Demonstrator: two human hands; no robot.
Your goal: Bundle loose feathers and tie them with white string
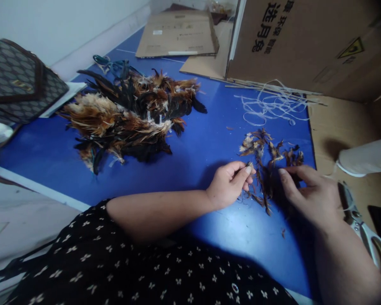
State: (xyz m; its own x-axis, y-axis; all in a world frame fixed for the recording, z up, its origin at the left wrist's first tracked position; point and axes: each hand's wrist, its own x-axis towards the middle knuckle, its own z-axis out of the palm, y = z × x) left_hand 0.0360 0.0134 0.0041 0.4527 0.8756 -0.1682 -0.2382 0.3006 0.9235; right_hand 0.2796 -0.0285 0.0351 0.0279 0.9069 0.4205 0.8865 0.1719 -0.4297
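Loose feathers [266, 169] — pinch grip of left hand [228, 184] on one, right hand [311, 195] touching

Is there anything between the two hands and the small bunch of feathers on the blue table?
Nothing visible. The left hand pinches the small bunch of feathers at its left edge, and the right hand touches its right side. The scissors lie apart, to the right.

On the blue table [193, 148], a big pile of brown and black feathers [130, 118] lies far left. A small loose heap of brown feathers [268, 156] lies near right, between the left hand [230, 184] and right hand [316, 197]. Farther back lies tangled white string [269, 103], then a brown cardboard box [305, 42]. Metal scissors [358, 220] lie right of the right hand.
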